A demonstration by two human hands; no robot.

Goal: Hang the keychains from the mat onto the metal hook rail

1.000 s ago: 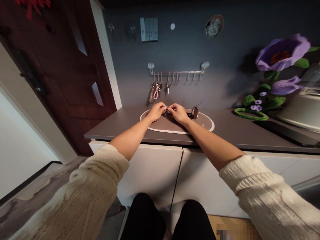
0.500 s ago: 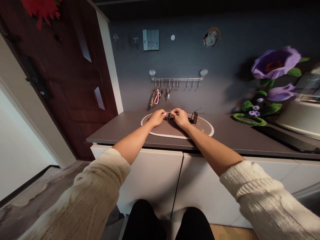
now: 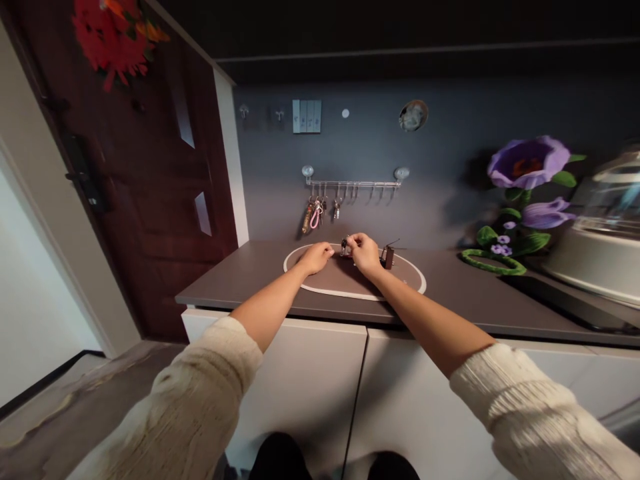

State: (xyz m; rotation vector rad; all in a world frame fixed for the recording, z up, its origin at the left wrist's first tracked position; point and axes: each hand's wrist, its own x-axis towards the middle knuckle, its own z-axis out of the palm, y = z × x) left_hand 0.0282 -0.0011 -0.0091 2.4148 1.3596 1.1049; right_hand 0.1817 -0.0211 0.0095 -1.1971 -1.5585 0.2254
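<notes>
A small bunch of keys (image 3: 345, 247) hangs from the pinched fingers of my right hand (image 3: 365, 255), just above the oval mat (image 3: 330, 283). Close by on the left, my left hand (image 3: 316, 258) has its fingers curled together, apart from the keys. Whether anything small is between those fingertips is hidden. Behind my right wrist, a dark brown block-like item (image 3: 389, 257) with a thin dark strand stands on the mat. On the wall above my hands, a clear hook rail (image 3: 355, 183) carries keys with a pink loop (image 3: 315, 217) and a smaller key set (image 3: 337, 210).
The mat lies on a dark countertop (image 3: 235, 277) over white cabinet doors (image 3: 300, 373). To the right stand purple artificial flowers (image 3: 530, 167) and a cream appliance with a clear top (image 3: 585, 257). A dark red door (image 3: 165, 220) is at left.
My left hand has come away from the keys, which both hands were at before. My right hand keeps them and holds them slightly raised. The camera view has tilted upward.
</notes>
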